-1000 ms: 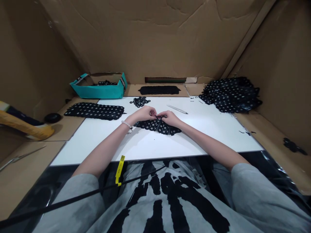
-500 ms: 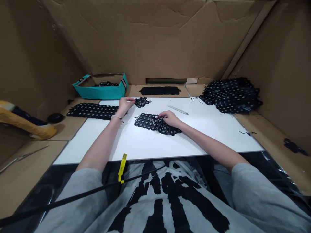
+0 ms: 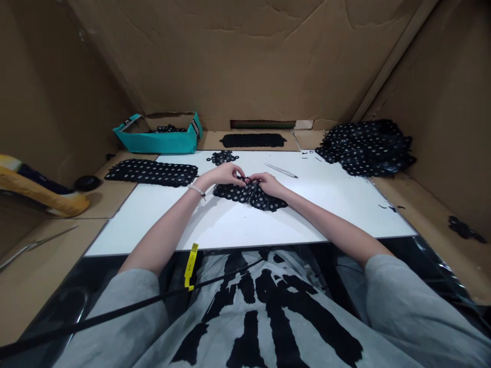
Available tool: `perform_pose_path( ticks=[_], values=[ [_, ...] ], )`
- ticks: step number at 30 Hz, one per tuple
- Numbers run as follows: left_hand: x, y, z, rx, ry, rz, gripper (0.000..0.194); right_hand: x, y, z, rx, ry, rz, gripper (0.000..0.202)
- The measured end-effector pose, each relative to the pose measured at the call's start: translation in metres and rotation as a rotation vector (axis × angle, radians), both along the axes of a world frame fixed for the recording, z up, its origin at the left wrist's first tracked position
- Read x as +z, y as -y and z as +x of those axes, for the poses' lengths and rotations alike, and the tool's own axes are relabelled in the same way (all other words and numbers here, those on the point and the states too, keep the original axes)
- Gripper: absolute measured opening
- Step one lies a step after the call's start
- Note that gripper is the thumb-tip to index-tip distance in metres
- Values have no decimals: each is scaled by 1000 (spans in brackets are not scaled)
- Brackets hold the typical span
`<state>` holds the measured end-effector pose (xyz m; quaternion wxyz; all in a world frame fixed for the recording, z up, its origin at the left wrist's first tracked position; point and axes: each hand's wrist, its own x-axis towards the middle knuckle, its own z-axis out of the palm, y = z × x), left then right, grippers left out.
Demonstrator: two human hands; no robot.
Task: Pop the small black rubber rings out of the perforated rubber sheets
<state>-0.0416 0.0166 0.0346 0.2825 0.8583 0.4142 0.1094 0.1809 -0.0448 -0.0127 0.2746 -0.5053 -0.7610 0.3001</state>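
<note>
A black dotted sheet [image 3: 268, 200] lies bunched on the white board [image 3: 215, 230], and both hands meet at its upper edge. My right hand [image 3: 267, 184] pinches a raised fold of it. Close by on the left, my left hand [image 3: 228, 175] has its thumb and fingertips together at the same edge; what they hold is too small to make out. Behind my left hand sits a small pile of black rings [image 3: 222, 157]. A flat dotted sheet [image 3: 153, 173] lies at the board's left edge, and a pen [image 3: 282, 170] rests right of my right hand.
A teal box [image 3: 157, 144] with black pieces stands at the back left. At the back right is a heap of dotted sheets [image 3: 364, 148]. A black strip [image 3: 253, 140] lies behind the board. Scissors [image 3: 36, 244] and a yellow-blue tube [image 3: 46, 191] are at left.
My left hand has moved right and nearer, from the ring pile to the edge of the bunched sheet beside my right hand. My right hand has kept its grip on the sheet.
</note>
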Motion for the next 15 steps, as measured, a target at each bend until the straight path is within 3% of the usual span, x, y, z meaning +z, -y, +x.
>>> perform_pose_path(
  ticks=[3,8,13,15],
  values=[
    [-6,8,10,-14,8,38,31,-1,0,0,-1,19,4,58],
    [-7,2,5,11,76,26,25,2,3,0,-19,75,18,57],
    [-7,-12,-8,133,144,-46,25,3,3,-1,-6,84,17,57],
    [-8,-21,-23,242,191,-46,22,1,1,-1,-18,101,20,55]
  ],
)
